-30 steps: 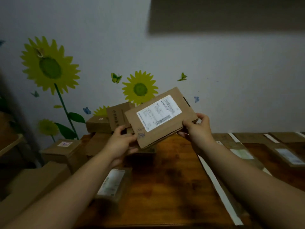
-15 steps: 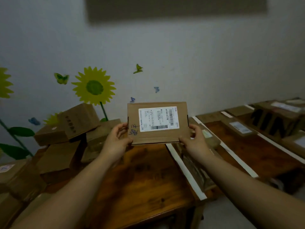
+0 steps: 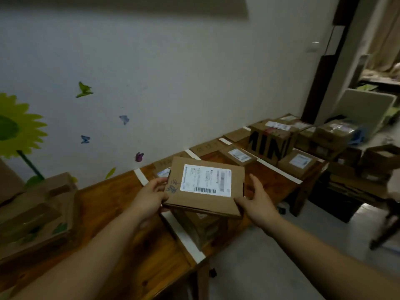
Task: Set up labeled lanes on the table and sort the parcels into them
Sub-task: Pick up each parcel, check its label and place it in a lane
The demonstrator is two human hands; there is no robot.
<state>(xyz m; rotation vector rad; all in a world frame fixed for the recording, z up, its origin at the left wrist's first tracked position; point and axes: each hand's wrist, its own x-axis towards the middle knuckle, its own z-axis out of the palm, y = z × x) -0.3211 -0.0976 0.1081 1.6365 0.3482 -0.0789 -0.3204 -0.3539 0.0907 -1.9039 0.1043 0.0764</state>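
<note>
Dim light falls on a white wall (image 3: pixel 173 72) with a sunflower sticker (image 3: pixel 15 126). Along the wall runs a wooden desk (image 3: pixel 104 198), split into lanes by white tape strips (image 3: pixel 184 237).

The left hand (image 3: pixel 149 198) grips the left edge of a flat parcel (image 3: pixel 201 204), thumb on top beside a handwritten mark. The right hand (image 3: pixel 257 202) holds the near right corner, with the thumb over it and the fingers lying along the right edge. The flat parcel hangs between both hands, label up. It is just above another parcel (image 3: pixel 201 226) that lies below the hands, in the lane right of the nearest strip.

Beyond the right hand stand more sorted parcels, among them a lettered box (image 3: pixel 268 146). Left of the left hand sits a heap of boxes (image 3: pixel 36 213).

The step looks like setting this parcel into its lane. To do it well, I would first check the handwritten mark against the cardboard tags (image 3: pixel 205 147) at the wall end, whose writing is too blurred to read. Then I would lower the parcel flat and square onto the one below, keep it off the tape, and let go only once it rests steady.

Half a second ago the parcel was held up nearly upright, its label facing the camera. Now it is lower and flatter, and the view has swung right.
</note>
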